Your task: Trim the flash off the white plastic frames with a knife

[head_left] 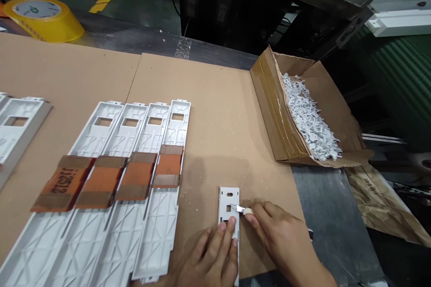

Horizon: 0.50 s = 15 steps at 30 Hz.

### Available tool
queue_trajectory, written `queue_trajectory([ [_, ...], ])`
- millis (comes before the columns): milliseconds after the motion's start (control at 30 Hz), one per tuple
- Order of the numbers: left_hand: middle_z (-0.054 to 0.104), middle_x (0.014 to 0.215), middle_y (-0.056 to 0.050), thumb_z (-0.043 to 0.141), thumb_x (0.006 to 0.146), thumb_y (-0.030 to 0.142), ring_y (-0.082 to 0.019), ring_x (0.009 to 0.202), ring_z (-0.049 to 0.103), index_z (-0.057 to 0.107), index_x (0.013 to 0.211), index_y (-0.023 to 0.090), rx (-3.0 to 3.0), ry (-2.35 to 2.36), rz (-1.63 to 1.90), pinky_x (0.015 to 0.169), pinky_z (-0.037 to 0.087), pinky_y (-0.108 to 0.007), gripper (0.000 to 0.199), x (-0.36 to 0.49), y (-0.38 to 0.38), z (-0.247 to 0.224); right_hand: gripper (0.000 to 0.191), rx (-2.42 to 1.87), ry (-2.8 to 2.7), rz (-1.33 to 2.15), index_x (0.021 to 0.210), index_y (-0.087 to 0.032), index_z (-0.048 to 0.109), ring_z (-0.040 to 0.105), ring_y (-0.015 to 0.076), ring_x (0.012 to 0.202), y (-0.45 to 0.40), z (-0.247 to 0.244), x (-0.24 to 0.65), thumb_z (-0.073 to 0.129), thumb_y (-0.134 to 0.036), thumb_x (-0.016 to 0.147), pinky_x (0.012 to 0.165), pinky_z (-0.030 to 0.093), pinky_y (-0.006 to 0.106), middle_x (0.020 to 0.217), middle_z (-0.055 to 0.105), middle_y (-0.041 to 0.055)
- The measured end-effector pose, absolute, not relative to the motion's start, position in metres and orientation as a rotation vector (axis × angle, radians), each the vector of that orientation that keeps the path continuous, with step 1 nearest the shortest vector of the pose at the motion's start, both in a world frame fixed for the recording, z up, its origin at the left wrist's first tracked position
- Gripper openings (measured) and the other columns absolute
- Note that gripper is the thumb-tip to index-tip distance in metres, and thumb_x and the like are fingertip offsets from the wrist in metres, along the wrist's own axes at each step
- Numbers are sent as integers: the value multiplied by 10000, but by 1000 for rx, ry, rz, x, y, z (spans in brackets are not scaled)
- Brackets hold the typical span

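A narrow white plastic part (229,202) with small cut-out openings lies on the cardboard, its lower portion covered by my left hand (212,258). The fingers of that hand are laid over the part and hold it down. In my right hand (279,228) is a small craft knife (247,210) with a pale handle, gripped between thumb and fingers. Its thin blade points left and reaches the square opening near the part's upper end. Whether the blade touches the opening's edge is too small to tell.
Several long white plastic panels (156,228) lie at the left, crossed by orange-brown wrapped blocks (136,176). A cardboard box (274,116) at the right holds many small white pieces (311,119). Yellow tape (63,20) sits at the far left. Small white scraps dot the cardboard sheet (218,98).
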<state>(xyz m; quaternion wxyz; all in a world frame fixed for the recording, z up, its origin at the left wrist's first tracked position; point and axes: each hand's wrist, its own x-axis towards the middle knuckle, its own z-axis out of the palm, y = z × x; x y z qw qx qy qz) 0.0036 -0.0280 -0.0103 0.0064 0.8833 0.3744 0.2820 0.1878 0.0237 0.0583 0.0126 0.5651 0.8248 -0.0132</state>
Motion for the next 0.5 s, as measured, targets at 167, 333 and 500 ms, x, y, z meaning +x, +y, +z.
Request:
queue_trajectory([
  [167, 605, 1209, -159, 251, 931, 446, -265, 1172, 498, 658, 982, 140, 2801, 1150, 823, 1069, 233, -427, 512, 1, -30, -12, 507, 1726, 2570, -54, 746, -208, 598, 549, 89, 485, 26, 61, 188, 198, -376, 1008, 479, 309, 212, 631, 613, 8],
  [333, 605, 1210, -158, 315, 913, 469, -269, 1189, 483, 647, 1001, 143, 2815, 1138, 789, 1079, 219, -434, 473, 1, -31, -13, 543, 1622, 2541, -2, 669, -217, 584, 539, 120, 437, 38, 64, 189, 189, -385, 1002, 442, 263, 254, 581, 598, 17],
  [500, 610, 1200, -166, 371, 897, 430, -274, 1183, 490, 645, 978, 137, 2792, 1157, 817, 1077, 227, -441, 409, 3, -31, -13, 225, 1444, 2421, -70, 678, -230, 600, 610, 190, 508, 57, 70, 191, 574, -359, 860, 451, 277, 264, 603, 620, 9],
])
